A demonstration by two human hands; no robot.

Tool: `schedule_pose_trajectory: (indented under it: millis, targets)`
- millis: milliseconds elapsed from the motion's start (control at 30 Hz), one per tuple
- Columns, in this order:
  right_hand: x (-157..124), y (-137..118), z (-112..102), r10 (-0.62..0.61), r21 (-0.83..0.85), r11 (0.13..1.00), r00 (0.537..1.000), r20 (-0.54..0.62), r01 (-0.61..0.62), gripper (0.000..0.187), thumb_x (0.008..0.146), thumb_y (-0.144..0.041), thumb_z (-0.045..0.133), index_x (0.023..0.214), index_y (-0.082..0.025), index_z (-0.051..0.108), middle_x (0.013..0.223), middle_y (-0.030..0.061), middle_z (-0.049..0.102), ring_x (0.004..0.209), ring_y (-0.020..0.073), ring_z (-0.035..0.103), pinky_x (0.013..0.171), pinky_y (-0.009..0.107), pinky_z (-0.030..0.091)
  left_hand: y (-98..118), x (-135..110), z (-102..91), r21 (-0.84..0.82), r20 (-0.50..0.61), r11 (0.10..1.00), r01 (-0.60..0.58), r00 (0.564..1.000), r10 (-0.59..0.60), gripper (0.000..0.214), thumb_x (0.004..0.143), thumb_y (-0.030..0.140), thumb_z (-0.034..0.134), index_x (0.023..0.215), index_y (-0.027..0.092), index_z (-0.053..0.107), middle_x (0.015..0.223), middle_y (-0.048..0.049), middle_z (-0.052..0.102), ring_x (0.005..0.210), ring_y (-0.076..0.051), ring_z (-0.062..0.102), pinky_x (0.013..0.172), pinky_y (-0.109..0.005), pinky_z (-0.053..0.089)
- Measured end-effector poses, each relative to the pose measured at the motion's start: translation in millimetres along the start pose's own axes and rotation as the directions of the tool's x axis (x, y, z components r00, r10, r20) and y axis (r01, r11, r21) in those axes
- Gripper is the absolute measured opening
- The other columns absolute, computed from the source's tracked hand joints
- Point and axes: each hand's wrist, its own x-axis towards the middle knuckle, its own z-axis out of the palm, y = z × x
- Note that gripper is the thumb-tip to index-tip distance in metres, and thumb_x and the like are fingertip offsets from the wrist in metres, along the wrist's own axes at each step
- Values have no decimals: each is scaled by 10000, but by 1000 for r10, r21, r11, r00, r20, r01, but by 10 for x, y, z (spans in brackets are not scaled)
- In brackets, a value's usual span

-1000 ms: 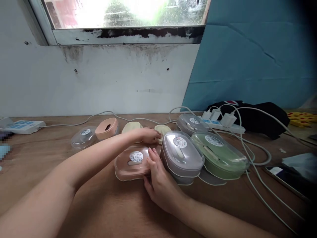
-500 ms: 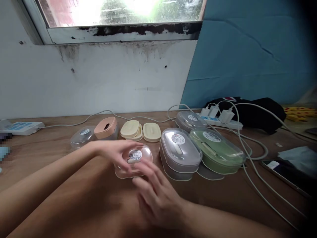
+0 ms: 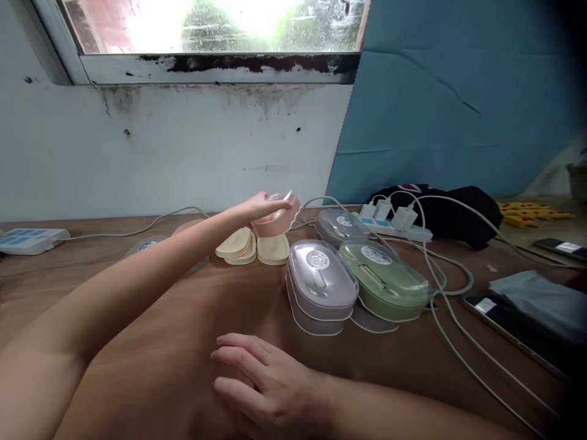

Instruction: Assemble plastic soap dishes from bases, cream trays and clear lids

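My left hand is closed around a pink lunch box with a clear lid, held tilted above the back of the table. Just below it lie several cream square lids or dishes, some stacked. My right hand is low at the front of the wooden table, empty, its fingers loosely bent and apart. To its upper right, a grey-lilac lunch box with a clear lid sits on another grey piece. Beside that stands a green lunch box. My left forearm partly hides a clear lid and a peach container.
Another grey box stands behind. A power strip with white chargers sends cables across the right side. A phone and a pale blue cloth lie at the right. A second power strip is at far left.
My left hand has lifted the pink lunch box off the table and carried it back, above the cream pieces. My right hand has drawn away from it toward the front.
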Motion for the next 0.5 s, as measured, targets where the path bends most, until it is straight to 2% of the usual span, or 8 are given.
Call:
schedule_pose_trajectory:
  millis: [100,167,233,367,500]
  targets:
    - [-22,23,22,-6,-25,1000,999,-42,5,243,820,-213,488,1026,-93,536,1103,146,520,1111,261,446,946,339,425,222,383,268,-59,160,998,24,987,-14,539,806,578,365,1066,124,491,922,-166,621,764,-251,618,596,-330,483]
    - [-38,38,45,-17,-47,999,996,-84,13,233,829,-212,478,1023,-94,533,1089,138,509,1098,253,445,939,330,428,290,512,435,-89,234,994,58,972,-36,497,811,576,342,976,143,522,795,-127,622,704,-235,618,571,-325,488]
    - [-48,49,73,-33,-59,998,992,-123,26,224,835,-217,469,1016,-99,531,1081,132,500,1086,249,445,920,322,439,294,562,550,-105,280,989,103,958,-70,512,795,597,347,956,144,521,763,-116,610,683,-237,617,559,-336,493]
    - [-44,43,103,-39,-61,998,990,-138,30,227,850,-230,466,1030,-106,525,1088,126,489,1084,247,440,908,315,441,214,555,635,-103,286,988,115,955,-81,567,739,634,433,1022,149,515,829,-123,607,702,-246,611,566,-359,495]
    - [-33,25,82,-15,-31,999,996,-94,12,251,854,-249,457,1041,-95,525,1090,136,494,1091,258,440,911,327,438,175,543,654,-72,218,997,29,976,-13,573,712,628,497,1026,152,545,883,-137,609,729,-262,608,570,-373,492]
